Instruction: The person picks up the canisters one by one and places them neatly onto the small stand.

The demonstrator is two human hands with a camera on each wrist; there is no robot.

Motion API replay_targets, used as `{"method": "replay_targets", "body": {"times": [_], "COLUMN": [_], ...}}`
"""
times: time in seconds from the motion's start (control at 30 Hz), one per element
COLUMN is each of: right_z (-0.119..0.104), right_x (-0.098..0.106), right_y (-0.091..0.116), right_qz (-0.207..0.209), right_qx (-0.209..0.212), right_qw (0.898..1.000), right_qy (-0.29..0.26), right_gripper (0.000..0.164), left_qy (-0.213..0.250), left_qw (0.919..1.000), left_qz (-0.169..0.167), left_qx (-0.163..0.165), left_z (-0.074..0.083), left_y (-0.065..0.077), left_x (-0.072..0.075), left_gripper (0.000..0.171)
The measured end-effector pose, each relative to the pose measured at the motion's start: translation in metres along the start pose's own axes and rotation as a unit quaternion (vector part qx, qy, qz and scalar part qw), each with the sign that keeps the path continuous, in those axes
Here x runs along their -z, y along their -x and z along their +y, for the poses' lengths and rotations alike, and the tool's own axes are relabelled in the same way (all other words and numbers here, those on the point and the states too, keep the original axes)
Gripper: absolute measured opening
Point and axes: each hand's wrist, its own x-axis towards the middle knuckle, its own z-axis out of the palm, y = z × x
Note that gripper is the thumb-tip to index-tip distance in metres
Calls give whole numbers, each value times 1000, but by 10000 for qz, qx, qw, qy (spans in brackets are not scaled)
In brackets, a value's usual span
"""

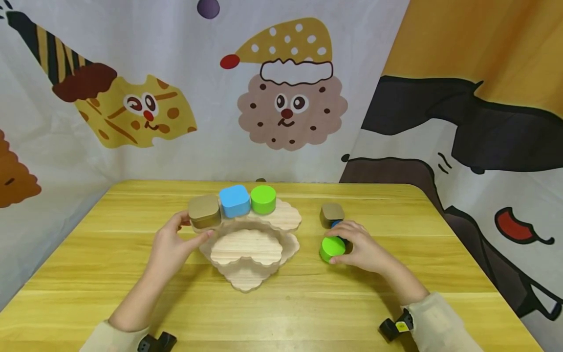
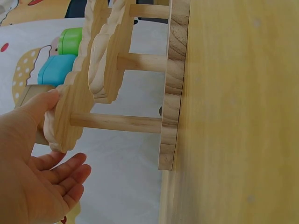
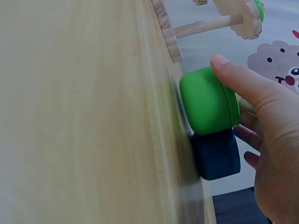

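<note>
A tiered wooden stand (image 1: pixel 246 249) with scalloped, cloud-shaped shelves stands on the table. Along its upper tier sit a brown rounded-square block (image 1: pixel 204 211), a blue one (image 1: pixel 235 201) and a round green one (image 1: pixel 263 199). My left hand (image 1: pixel 176 244) pinches the left end of that tier; in the left wrist view the thumb lies over the edge and the index finger touches beneath. To the right, my right hand (image 1: pixel 358 247) grips another round green block (image 3: pixel 208 101) between thumb and fingers. A dark blue block (image 3: pixel 216 155) adjoins it, mostly hidden by the hand in the head view.
A second brown block (image 1: pixel 332 215) stands beyond the right hand. Wooden dowels (image 2: pixel 117 122) join the stand's tiers to its thick base (image 2: pixel 173 93). Behind the table's (image 1: pixel 281 318) far edge hangs a cartoon-printed cloth (image 1: pixel 176 44).
</note>
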Motion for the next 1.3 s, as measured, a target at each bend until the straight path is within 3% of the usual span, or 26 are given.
{"method": "replay_targets", "body": {"times": [0.7,1.3], "right_z": [-17,-50], "right_x": [1,21], "right_y": [-5,-22], "right_qz": [517,1191], "right_qx": [-312,-262], "right_qw": [9976,9917], "right_qy": [-352,-401], "right_gripper": [62,57], "left_qy": [7,-14], "left_qw": [9999,10000], "left_qz": [-61,-20], "left_qx": [80,32], "left_z": [4,3], "left_y": [1,1], "left_x": [3,1], "left_gripper": [67,67]}}
